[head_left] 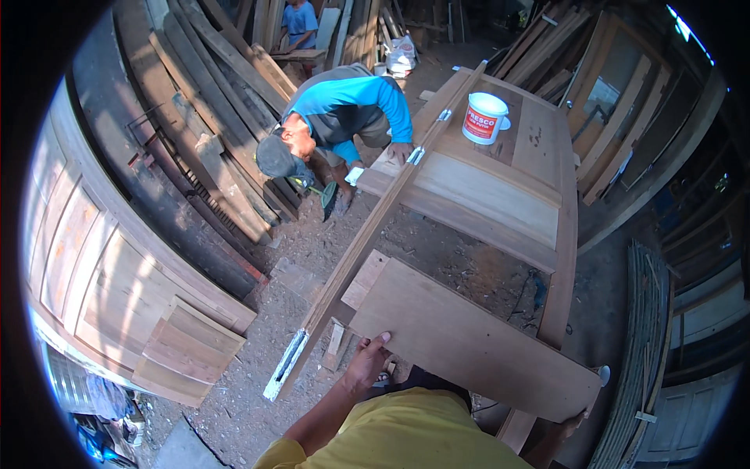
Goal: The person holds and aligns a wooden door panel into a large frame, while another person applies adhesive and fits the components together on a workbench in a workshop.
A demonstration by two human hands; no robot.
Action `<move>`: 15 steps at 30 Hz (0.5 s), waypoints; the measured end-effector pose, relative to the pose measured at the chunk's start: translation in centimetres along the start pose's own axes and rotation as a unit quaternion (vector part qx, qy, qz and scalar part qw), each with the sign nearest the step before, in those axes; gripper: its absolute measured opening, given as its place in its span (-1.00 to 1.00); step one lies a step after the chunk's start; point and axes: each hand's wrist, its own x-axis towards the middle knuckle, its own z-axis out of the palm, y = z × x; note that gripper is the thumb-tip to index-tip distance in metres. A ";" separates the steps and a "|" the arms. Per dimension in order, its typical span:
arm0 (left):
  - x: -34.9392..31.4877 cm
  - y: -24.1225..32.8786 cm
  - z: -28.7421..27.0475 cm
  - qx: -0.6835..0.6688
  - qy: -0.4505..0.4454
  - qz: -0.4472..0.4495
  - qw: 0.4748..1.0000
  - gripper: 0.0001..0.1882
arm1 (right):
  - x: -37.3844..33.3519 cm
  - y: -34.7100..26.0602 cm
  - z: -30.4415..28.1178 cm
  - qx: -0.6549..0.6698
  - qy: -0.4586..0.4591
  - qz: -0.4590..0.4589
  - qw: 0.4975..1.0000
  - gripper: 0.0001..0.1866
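I've got left hand (367,366) and right hand (573,423) pinching the panel (476,336). Frame (484,227) past the grip looks part filled, near end open.

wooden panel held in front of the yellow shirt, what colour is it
The wooden panel is dull brown, seen best in the head view.

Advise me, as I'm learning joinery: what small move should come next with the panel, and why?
Probably ease the wooden panel toward the open bay in the wooden frame: the left hand and right hand hold the panel's opposite ends, while ground shows through that bay.
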 end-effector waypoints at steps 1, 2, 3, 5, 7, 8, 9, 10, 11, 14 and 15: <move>0.5 0.8 0.1 0.003 -0.004 0.019 1.000 -0.55 | 0.9 -2.6 5.8 0.012 -0.066 -0.029 0.997 0.00; 2.4 1.0 -0.4 0.013 -0.017 0.015 1.000 -0.50 | 2.4 -3.7 6.9 0.052 -0.001 0.019 0.998 -0.03; 3.6 1.8 0.5 0.005 -0.024 0.019 1.000 -0.48 | 3.8 -4.0 7.9 0.102 0.071 0.062 0.990 -0.06; 6.6 4.0 2.7 -0.009 -0.035 0.032 0.999 -0.43 | 7.0 -3.9 10.0 0.173 0.153 0.132 0.964 -0.12; 9.6 6.0 4.6 -0.016 -0.024 0.056 0.998 -0.42 | 10.4 -3.1 12.2 0.220 0.177 0.176 0.943 -0.18; 11.2 6.7 5.5 -0.020 -0.021 0.067 0.997 -0.41 | 12.1 -2.0 12.4 0.206 0.158 0.174 0.950 -0.21; 13.1 7.2 6.8 -0.025 -0.021 0.065 0.997 -0.47 | 14.4 -0.5 11.3 0.190 0.145 0.166 0.957 -0.24; 14.8 7.7 7.8 -0.028 -0.018 0.066 0.997 -0.52 | 16.1 1.0 10.9 0.174 0.128 0.161 0.963 -0.26; 16.2 8.1 8.1 -0.033 -0.008 0.075 0.997 -0.57 | 17.4 1.8 11.9 0.159 0.116 0.178 0.964 -0.28; 20.5 9.0 8.8 -0.024 0.018 0.065 0.997 -0.44 | 21.7 3.6 14.5 0.102 0.075 0.199 0.972 -0.24; 21.5 9.3 9.1 -0.020 0.029 0.066 0.997 -0.41 | 22.6 3.8 15.9 0.043 0.082 0.220 0.971 -0.19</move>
